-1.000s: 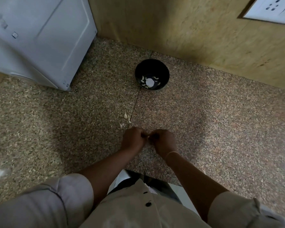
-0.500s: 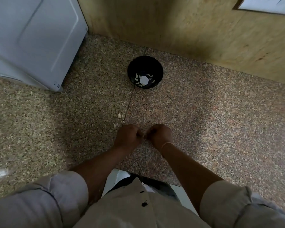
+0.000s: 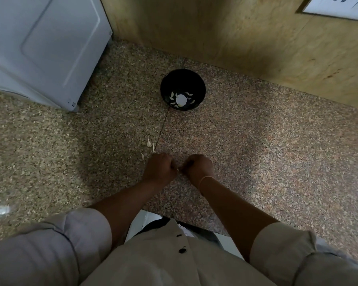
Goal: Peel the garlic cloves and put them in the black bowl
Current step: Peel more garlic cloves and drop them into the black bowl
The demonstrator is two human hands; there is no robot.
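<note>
My left hand (image 3: 160, 168) and my right hand (image 3: 198, 167) are held close together low over the speckled stone counter, fingers curled. Between their fingertips they pinch a small pale garlic clove (image 3: 177, 168), mostly hidden by the fingers. The black bowl (image 3: 198, 83) stands farther back on the counter, apart from both hands. Inside it lie several white garlic pieces (image 3: 180, 99). A few loose garlic cloves or skins (image 3: 149, 143) lie on the counter just left of my left hand.
A white appliance (image 3: 41, 48) fills the back left corner. A yellowish wall (image 3: 236, 38) runs behind the bowl, with a white switch plate (image 3: 339, 5) at the top right. A thin seam (image 3: 163, 124) crosses the counter from bowl to hands.
The hands stay together on the clove and have parted very slightly. The view has shifted a little, so bowl and hands sit a bit higher and more to the left in the frame.
</note>
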